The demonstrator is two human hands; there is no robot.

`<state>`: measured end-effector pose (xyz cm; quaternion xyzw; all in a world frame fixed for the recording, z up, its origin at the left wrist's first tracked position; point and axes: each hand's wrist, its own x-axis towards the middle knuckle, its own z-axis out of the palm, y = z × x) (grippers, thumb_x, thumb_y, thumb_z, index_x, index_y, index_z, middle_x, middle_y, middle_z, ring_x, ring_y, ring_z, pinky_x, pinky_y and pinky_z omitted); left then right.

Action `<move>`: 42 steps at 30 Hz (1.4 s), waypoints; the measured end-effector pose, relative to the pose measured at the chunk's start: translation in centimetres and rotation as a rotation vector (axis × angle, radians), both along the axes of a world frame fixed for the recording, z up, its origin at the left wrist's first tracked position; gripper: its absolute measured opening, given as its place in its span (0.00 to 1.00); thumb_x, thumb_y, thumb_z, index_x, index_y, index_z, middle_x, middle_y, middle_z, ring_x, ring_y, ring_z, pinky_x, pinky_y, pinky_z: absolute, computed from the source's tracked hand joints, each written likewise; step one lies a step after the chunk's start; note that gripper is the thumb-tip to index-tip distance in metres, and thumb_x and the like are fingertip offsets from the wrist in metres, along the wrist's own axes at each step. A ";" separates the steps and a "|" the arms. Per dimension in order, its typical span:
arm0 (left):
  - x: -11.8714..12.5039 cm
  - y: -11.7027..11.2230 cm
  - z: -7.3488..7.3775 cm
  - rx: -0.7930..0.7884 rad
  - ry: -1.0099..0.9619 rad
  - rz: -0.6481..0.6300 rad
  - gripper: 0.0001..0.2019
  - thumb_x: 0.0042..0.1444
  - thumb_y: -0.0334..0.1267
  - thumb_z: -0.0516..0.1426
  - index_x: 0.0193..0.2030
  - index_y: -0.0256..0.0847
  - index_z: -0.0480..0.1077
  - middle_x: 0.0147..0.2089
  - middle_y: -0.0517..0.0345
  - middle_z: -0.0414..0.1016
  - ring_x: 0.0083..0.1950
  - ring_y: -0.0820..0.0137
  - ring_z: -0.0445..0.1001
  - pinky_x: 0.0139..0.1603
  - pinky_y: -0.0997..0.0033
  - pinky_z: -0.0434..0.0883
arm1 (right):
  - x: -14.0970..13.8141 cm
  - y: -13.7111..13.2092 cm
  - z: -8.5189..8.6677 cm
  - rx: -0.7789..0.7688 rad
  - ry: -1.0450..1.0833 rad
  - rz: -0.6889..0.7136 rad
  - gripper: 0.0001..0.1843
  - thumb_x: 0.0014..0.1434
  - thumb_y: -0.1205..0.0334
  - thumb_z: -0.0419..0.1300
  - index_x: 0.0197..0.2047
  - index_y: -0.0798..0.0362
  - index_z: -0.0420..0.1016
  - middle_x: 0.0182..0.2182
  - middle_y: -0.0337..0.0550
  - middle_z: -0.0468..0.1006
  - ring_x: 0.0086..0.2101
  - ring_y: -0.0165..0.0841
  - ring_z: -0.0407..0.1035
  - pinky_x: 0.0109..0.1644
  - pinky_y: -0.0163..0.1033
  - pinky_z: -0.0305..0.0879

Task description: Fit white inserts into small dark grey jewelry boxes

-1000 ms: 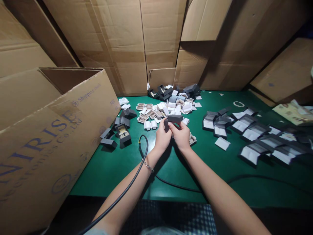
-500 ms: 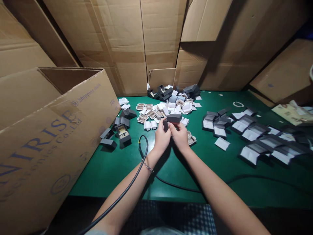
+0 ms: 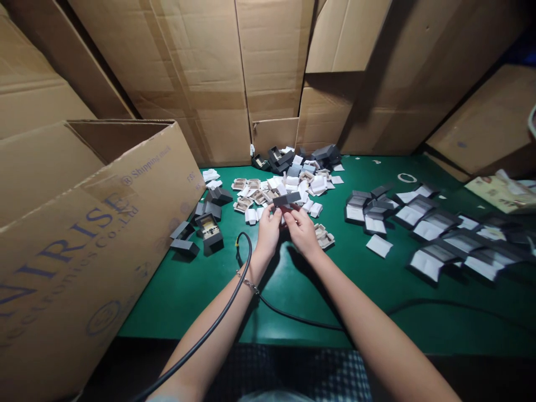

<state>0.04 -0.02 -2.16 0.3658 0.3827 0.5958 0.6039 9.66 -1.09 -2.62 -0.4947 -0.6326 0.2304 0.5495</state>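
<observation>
Both my hands meet over the middle of the green table (image 3: 201, 290). My left hand (image 3: 268, 231) and my right hand (image 3: 300, 230) pinch one small dark grey box (image 3: 287, 199) between their fingertips, holding it a little above the table. Just beyond it lies a heap of small white and beige inserts (image 3: 288, 187). A thin bracelet (image 3: 248, 283) sits on my left wrist.
A big open carton (image 3: 84, 223) stands at the left edge. Dark grey boxes (image 3: 205, 220) lie beside it, more dark boxes (image 3: 301, 156) at the back, and rows of flat grey sleeves with white cards (image 3: 422, 229) to the right. A black cable (image 3: 247, 262) crosses the table. Cardboard walls surround it.
Both hands have carried the grey box slightly left and further away, toward the insert heap. The view has shifted a little too.
</observation>
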 end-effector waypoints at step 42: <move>0.0 0.5 -1.3 0.002 0.164 0.023 0.13 0.54 0.40 0.57 0.45 0.38 0.66 0.40 0.55 0.73 0.43 0.69 0.72 0.46 0.67 0.71 | 0.4 1.2 -1.1 -0.084 -0.328 -0.119 0.13 0.51 0.68 0.44 0.35 0.53 0.67 0.36 0.52 0.73 0.38 0.39 0.67 0.46 0.43 0.65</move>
